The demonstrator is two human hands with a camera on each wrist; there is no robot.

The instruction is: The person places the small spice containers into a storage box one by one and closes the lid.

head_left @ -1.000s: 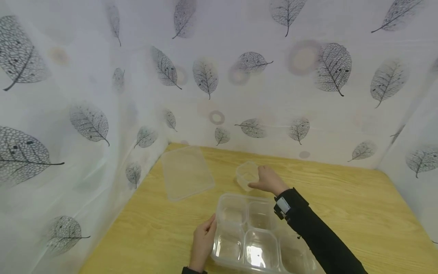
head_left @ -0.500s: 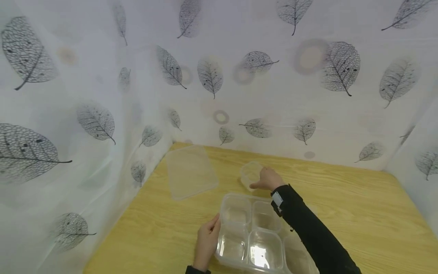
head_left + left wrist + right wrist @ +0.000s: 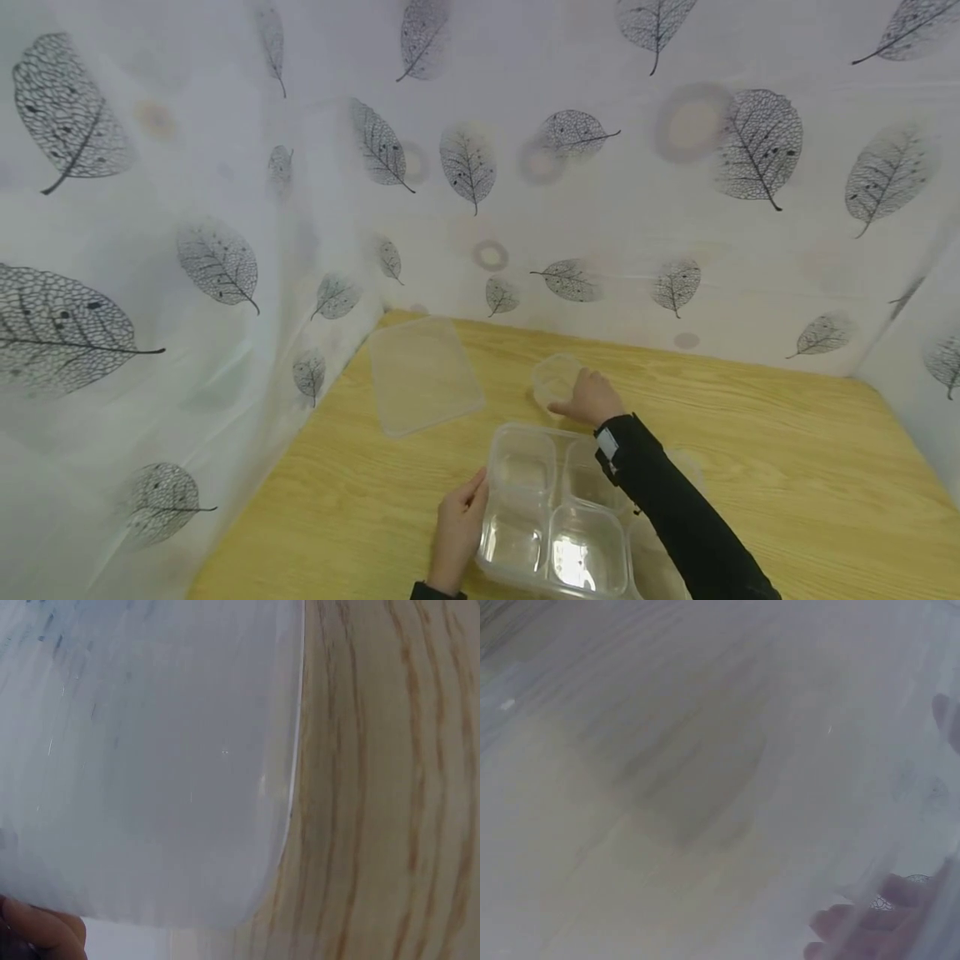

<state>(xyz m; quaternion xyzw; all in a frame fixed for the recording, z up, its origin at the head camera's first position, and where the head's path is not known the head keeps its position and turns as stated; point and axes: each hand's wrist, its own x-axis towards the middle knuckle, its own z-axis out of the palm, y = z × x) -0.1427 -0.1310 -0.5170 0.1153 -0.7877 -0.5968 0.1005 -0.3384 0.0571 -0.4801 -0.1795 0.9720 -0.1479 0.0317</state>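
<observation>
While its thumb and fingers are spread around the right side of a small, colourless, see-through plastic tub [image 3: 551,380], the right hand [image 3: 592,398] grips that tub by its wall. The tub is at the far part of the table, beyond a larger box and apart from it. In the right wrist view, blurred fingertips [image 3: 855,924] show at the lower right through cloudy plastic.

The left hand [image 3: 460,523] holds the left side of that larger box, a clear, rectangular plastic container [image 3: 517,578] divided into compartments, its thumb against the outer edge near the middle of that side. Four compartments show plainly in the head view, two at the back and two in front; a fifth, at the front right, is partly hidden by the right arm. A bright reflection lies in the front middle compartment. The left wrist view is mostly filled by a milky plastic surface, with a finger at its lower left corner.

A black sleeve [image 3: 686,508] covers the right arm, crossing over the container's right side, with a pale grey block [image 3: 607,444] strapped at the wrist. To the left of the tub, near the back left corner, a flat, square, translucent plastic sheet [image 3: 427,379] with rounded corners lies on the yellow wood-grain table [image 3: 810,483]. Behind stands a white covering [image 3: 600,196] printed with dark skeleton leaves.
</observation>
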